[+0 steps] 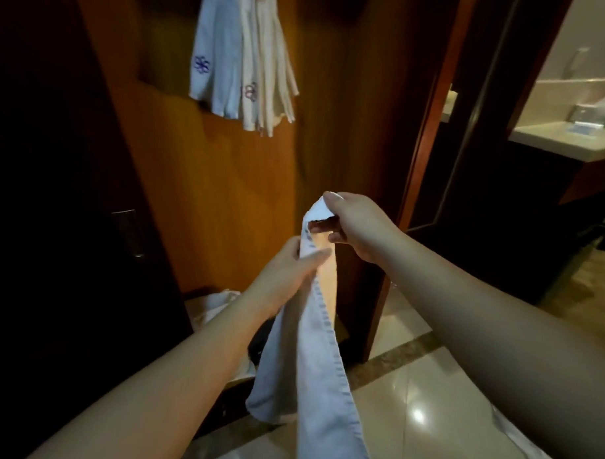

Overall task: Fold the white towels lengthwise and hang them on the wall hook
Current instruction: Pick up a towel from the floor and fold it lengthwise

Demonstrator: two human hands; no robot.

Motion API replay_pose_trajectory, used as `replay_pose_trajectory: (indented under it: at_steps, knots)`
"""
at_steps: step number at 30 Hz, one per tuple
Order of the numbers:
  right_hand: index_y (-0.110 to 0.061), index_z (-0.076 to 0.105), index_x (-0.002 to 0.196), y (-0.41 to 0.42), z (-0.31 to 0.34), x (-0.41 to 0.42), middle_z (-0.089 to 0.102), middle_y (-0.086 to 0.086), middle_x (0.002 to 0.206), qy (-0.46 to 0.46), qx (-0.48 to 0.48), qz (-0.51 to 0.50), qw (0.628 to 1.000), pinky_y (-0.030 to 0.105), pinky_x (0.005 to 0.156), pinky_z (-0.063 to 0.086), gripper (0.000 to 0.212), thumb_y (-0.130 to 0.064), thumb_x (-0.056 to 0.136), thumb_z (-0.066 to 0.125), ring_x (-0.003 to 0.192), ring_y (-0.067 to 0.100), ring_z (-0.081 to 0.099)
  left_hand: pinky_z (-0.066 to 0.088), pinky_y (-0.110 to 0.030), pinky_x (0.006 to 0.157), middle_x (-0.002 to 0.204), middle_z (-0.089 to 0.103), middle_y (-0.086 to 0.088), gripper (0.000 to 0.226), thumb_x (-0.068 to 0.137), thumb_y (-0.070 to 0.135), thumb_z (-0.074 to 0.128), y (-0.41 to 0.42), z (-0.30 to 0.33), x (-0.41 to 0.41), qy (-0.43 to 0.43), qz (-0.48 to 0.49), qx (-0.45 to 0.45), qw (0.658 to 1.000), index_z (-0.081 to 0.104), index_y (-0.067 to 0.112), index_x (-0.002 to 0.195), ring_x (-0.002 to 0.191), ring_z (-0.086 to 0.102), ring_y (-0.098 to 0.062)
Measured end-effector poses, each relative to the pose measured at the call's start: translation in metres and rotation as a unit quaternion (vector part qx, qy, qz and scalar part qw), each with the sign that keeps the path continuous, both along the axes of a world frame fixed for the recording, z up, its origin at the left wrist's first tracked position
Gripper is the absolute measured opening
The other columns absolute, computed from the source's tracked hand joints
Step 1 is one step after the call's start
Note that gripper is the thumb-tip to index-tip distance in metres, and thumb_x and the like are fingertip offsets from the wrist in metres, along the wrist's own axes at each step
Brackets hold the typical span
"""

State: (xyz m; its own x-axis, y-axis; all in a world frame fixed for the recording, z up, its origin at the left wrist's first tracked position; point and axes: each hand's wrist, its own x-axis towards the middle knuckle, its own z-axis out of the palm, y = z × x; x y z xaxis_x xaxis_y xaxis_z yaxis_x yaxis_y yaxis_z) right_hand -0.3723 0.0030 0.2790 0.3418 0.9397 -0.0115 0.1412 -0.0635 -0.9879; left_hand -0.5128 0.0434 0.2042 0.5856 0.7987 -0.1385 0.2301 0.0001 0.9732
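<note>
Overhead, at eleven o'clock, hang folded white towels (243,55); right hand (358,224) pinches the long white stitched towel (319,350) top; left hand (287,273) grips lower.

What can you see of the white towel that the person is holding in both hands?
The towel is white, soft cloth, with a stitched hem along one long edge. It is gathered into a long narrow strip and hangs down in front of the person. The right hand pinches its top end, which sticks up above the fingers. The left hand grips it just below. The lower part hangs free above the shiny tiled floor.
</note>
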Motion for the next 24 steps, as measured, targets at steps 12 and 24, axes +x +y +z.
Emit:
replay_pose_trajectory:
  at_steps: [12,24]
  knots:
    - [-0.002,0.062,0.109,0.010,0.039,-0.062,0.073,0.013,0.082,0.126,0.045,0.003,0.991,0.018,0.043,0.045,0.024,-0.021,0.098,0.051,0.070,0.016,0.075,0.045,-0.037,0.045,0.072,0.058,0.009,0.010,0.094,0.022,0.051,0.000,0.024,-0.085,0.155,0.248,0.388,0.874,0.051,0.032,0.095,0.058,0.057,-0.012]
    - [-0.013,0.067,0.096,0.002,0.063,-0.057,0.073,0.002,0.076,0.114,0.092,-0.068,0.987,0.018,0.044,0.042,0.020,-0.027,0.099,0.052,0.060,0.007,0.068,0.051,-0.038,0.050,0.074,0.059,0.009,0.013,0.094,0.023,0.047,0.020,0.047,-0.097,0.154,0.264,0.413,0.858,0.055,0.034,0.095,0.062,0.058,-0.011]
